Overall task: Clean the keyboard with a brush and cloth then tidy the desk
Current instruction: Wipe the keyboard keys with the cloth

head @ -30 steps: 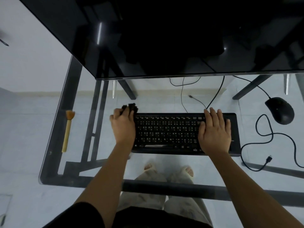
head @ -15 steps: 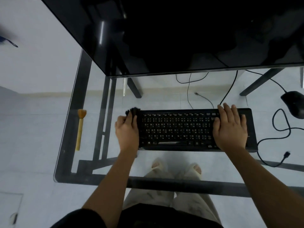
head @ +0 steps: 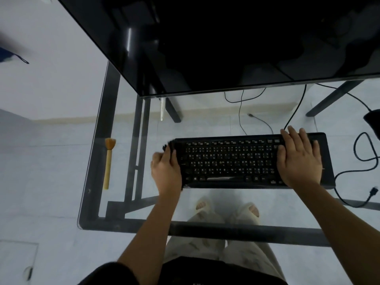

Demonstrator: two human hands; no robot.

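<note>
A black keyboard (head: 236, 161) lies flat on the glass desk (head: 123, 128). My left hand (head: 165, 171) is at the keyboard's left end and holds a dark cloth (head: 167, 146) against that edge; only a bit of cloth shows past the fingers. My right hand (head: 298, 159) lies flat with straight fingers on the keyboard's right part. A wooden brush (head: 108, 161) with orange bristles lies on the desk far to the left, apart from both hands.
A large dark monitor (head: 226, 48) overhangs the back of the desk. A black mouse (head: 373, 120) sits at the right edge, its cable (head: 357, 161) looping beside the keyboard. Through the glass show the dark desk frame and my feet.
The view has shifted, so everything sits further right. My left hand with the cloth has slid slightly down the keyboard's left end. My right hand stays flat on the right part.
</note>
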